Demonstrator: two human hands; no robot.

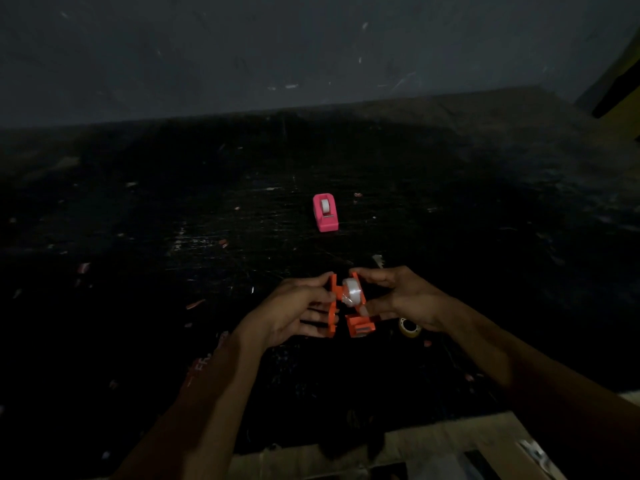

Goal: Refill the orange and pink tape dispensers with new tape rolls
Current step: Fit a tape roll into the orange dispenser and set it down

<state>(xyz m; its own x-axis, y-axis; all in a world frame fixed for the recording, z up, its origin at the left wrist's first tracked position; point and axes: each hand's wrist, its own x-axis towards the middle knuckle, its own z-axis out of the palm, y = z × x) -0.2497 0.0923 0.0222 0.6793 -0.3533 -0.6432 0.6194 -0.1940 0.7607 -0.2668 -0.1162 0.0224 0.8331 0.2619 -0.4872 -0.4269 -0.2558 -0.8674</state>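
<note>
Both hands grip the split orange dispenser (349,311): left hand (294,311) closed on one half, right hand (403,297) on the other, holding a white roll (353,291). Beyond it sits the pink dispenser (325,212), already loaded.

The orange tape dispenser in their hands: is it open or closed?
Open: the orange dispenser is split into two halves spread apart, with a white tape roll showing between them.

The right hand (398,297) hid part of a small yellowish tape roll (409,328); the dark desk (173,237) lay blurred.
</note>
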